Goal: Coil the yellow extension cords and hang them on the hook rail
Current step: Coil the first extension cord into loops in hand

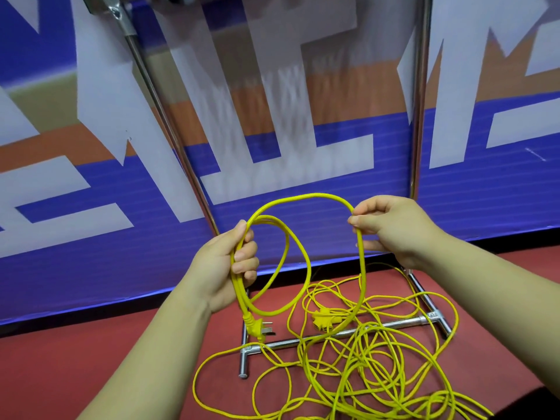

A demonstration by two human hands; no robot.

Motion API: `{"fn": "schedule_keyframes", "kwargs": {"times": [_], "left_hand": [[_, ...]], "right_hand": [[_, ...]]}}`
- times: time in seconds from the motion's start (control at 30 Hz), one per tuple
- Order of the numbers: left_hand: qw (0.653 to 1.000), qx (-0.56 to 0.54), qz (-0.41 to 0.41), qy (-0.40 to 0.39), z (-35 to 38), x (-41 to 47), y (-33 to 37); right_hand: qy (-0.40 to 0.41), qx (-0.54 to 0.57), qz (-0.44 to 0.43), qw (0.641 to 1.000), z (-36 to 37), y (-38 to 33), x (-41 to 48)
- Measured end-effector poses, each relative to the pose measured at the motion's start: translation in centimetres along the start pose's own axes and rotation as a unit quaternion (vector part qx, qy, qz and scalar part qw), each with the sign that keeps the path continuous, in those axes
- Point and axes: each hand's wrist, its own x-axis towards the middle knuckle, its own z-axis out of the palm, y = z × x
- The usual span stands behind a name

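My left hand [230, 262] grips a small coil of yellow extension cord [303, 197], with a hanging loop [298, 301] and the yellow plug [257, 327] dangling below it. My right hand [391, 228] pinches the same cord a short way along, so an arch of cord spans between both hands. From my right hand the cord drops to a loose tangle of yellow cord [372, 374] on the red floor. A yellow socket block [324, 318] lies in that tangle. The hook rail's top is out of view.
A chrome rack stands ahead: two uprights [419, 95], [169, 128] and a base crossbar [391, 325] with feet [244, 359] on the red floor. The tangle lies over the base. Behind it runs a blue, white and orange banner wall [91, 253].
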Motion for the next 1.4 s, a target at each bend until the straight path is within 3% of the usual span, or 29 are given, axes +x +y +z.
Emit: {"fn": "schedule_keyframes", "kwargs": {"times": [0.1, 0.37, 0.47, 0.8, 0.9, 1.03, 1.2, 1.4], "left_hand": [[1.000, 0.014, -0.004, -0.008, 0.5, -0.2, -0.1], [0.967, 0.237, 0.089, 0.027, 2.6, 0.2, -2.4], [0.954, 0.289, 0.077, 0.031, 3.2, 0.3, -3.6], [0.918, 0.391, 0.007, -0.067, 4.0, 0.6, -6.0], [0.922, 0.383, 0.017, -0.052, 3.6, 0.7, -5.6], [0.955, 0.289, 0.060, 0.005, 2.5, 1.0, -3.4], [0.988, 0.097, 0.119, 0.035, 1.5, 0.6, 0.0], [0.986, 0.028, 0.158, 0.034, 1.7, -0.2, 1.4]], "right_hand": [[-0.026, 0.000, 0.009, 1.000, 0.4, 0.1, -0.4], [-0.081, 0.107, 0.051, 0.990, 1.8, -0.5, -1.4], [-0.088, 0.157, 0.056, 0.982, 2.3, -0.7, -1.7], [-0.065, 0.193, 0.022, 0.979, 3.5, -1.1, -1.9], [-0.078, 0.162, -0.025, 0.983, 3.2, -1.1, -2.0], [-0.076, -0.010, -0.139, 0.987, 2.1, -0.3, -1.9], [-0.183, -0.142, -0.106, 0.967, 2.6, 3.0, -2.0], [-0.257, -0.227, -0.107, 0.933, 5.3, 6.1, -2.8]]}}
